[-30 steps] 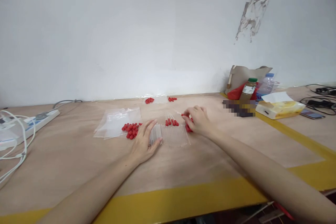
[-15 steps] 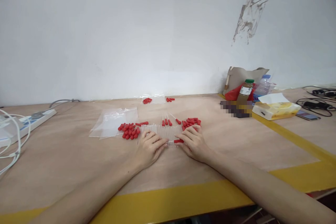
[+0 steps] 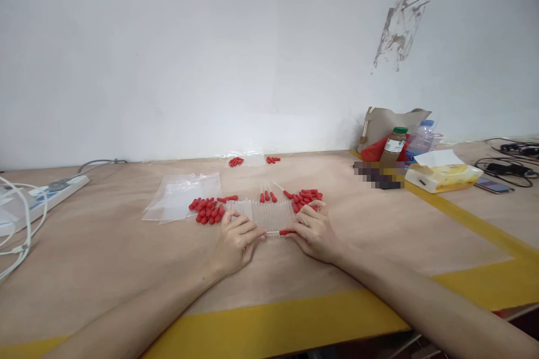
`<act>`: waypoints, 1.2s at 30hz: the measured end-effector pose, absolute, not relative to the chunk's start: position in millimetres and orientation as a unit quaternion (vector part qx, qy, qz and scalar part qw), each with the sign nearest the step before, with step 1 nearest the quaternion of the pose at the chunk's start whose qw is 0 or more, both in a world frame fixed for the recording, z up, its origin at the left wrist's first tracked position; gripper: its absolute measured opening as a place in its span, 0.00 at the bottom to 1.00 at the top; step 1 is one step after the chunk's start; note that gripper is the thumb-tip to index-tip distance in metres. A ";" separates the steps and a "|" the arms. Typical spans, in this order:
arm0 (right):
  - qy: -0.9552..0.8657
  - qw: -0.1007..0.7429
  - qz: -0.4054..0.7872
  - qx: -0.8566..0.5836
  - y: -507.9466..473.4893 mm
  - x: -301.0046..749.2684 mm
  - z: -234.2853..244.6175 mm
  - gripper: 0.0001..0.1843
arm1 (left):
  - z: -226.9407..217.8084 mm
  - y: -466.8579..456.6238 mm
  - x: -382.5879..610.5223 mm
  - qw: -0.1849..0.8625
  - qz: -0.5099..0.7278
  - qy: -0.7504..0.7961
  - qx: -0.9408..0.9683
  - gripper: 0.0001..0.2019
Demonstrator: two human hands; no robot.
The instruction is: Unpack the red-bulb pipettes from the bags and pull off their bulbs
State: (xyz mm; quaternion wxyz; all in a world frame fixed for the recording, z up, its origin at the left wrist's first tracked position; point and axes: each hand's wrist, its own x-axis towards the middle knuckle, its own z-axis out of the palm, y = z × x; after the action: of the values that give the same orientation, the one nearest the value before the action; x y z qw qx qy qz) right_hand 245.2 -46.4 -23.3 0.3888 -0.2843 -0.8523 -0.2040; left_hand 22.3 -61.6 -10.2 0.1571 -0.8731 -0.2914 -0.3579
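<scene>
My left hand (image 3: 238, 240) pinches the left end of a thin clear dropper tube (image 3: 273, 233), held level. At the tube's right end, a red rubber bulb (image 3: 284, 232) is gripped between the fingertips of my right hand (image 3: 315, 233). Tube and bulb are in line and look joined. Behind and between the hands lies a row of loose clear tubes (image 3: 269, 213). Piles of red bulbs flank it, one at the left (image 3: 208, 211) and one at the right (image 3: 307, 197). Several droppers with bulbs fitted (image 3: 266, 197) lie just beyond the row.
Clear plastic bags (image 3: 183, 193) lie at the left, and small groups of red bulbs (image 3: 236, 162) near the wall. A white power strip (image 3: 63, 196) with cables is far left. Bottles (image 3: 394, 146), a tissue pack (image 3: 442, 173) and a phone (image 3: 493, 184) stand or lie at the right.
Both hands have come slightly nearer to me with the tube and bulb. The bulb now sits more exposed at the right fingertips, and more of the tube row shows.
</scene>
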 end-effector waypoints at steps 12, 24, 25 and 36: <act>-0.726 0.557 -0.041 -0.403 -22.1 285.3 -17.1 0.08 | -15.5 -41.8 -17.0 0.084 -0.452 -0.389 -0.798 0.10; -0.587 0.544 0.140 -0.583 65.6 329.7 -4.2 0.15 | -3.9 -25.6 0.6 0.100 -0.445 -0.355 -0.816 0.14; -0.588 0.545 0.142 -0.581 66.2 328.3 -6.8 0.15 | -5.6 -23.6 2.9 0.110 -0.444 -0.342 -0.821 0.13; -0.704 0.420 0.091 -0.566 40.7 322.1 -17.2 0.15 | -24.8 -30.2 13.1 0.126 -0.404 -0.307 -0.852 0.13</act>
State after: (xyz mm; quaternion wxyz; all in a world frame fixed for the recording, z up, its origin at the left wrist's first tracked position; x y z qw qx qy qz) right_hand 322.1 40.7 -17.2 0.4204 -0.5656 -0.7036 0.0914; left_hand 13.1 -30.2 -24.8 0.1260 -0.8524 -0.3071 -0.4040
